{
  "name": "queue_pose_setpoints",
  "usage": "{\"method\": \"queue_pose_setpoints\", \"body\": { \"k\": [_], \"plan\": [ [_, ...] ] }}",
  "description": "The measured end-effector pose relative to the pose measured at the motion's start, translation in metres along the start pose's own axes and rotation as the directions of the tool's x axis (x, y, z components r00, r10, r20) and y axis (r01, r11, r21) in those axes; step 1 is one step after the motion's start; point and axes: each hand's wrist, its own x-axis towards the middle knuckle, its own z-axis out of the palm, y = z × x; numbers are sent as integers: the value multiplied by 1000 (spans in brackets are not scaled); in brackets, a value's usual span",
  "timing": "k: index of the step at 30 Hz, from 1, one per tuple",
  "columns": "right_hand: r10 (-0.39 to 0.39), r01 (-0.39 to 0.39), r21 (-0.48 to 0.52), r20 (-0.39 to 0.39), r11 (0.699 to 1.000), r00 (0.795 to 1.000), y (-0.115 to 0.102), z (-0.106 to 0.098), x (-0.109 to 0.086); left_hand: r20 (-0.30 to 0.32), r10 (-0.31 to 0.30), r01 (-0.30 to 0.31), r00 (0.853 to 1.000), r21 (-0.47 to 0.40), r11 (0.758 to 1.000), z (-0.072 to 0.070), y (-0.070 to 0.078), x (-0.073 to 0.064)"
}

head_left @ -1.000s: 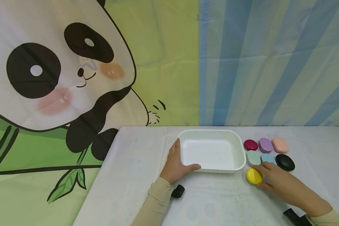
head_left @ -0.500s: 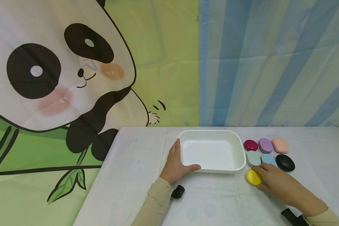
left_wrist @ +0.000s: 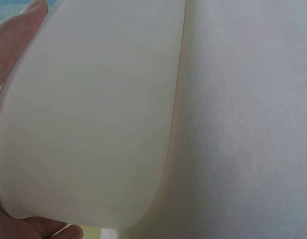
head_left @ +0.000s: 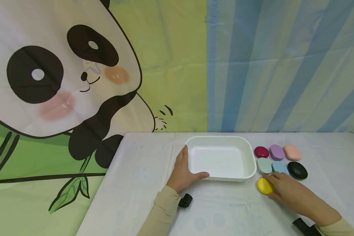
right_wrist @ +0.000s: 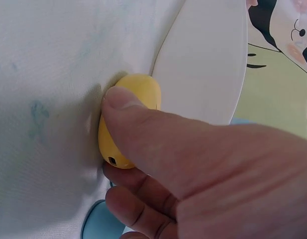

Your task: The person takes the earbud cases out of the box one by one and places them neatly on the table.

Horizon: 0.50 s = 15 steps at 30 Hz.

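Note:
My left hand (head_left: 183, 173) holds the near left corner of a white plastic tray (head_left: 221, 177), its thumb at the front rim and its fingers along the left end. In the left wrist view the tray's pale outer wall (left_wrist: 93, 114) fills much of the frame. My right hand (head_left: 295, 195) pinches a smooth, rounded yellow case (head_left: 265, 186) right of the tray. The right wrist view shows the thumb across this yellow case (right_wrist: 143, 89), which has a small dark slot at one end. It sits at or very near the tabletop.
Beside the tray's right end lie several rounded pieces: dark red (head_left: 261, 151), purple (head_left: 277, 152), peach (head_left: 292, 152), mint (head_left: 264, 166), light blue (head_left: 279, 167) and black (head_left: 297, 170). A white cloth (head_left: 141, 177) covers the table. Behind it hangs a panda-print curtain (head_left: 177, 65).
My right hand has shifted slightly left and toward me, still pinching the yellow case, which has moved barely. The left hand and tray look unchanged.

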Motion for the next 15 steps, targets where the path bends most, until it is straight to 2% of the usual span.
{"method": "queue_pose_setpoints", "body": {
  "k": [4, 11, 15],
  "plan": [
    [-4, 4, 3, -7, 1000, 1000, 0, 1, 0, 0, -1, 1, 1000, 4, 1000, 0, -1, 0],
    [32, -32, -9, 33, 999, 999, -3, -7, 1, -3, -2, 2, 1000, 9, 1000, -2, -2, 1],
    [21, -21, -13, 3, 1000, 1000, -4, -13, -2, 3, 0, 0, 1000, 24, 1000, -3, -2, 1]
  ]
}}
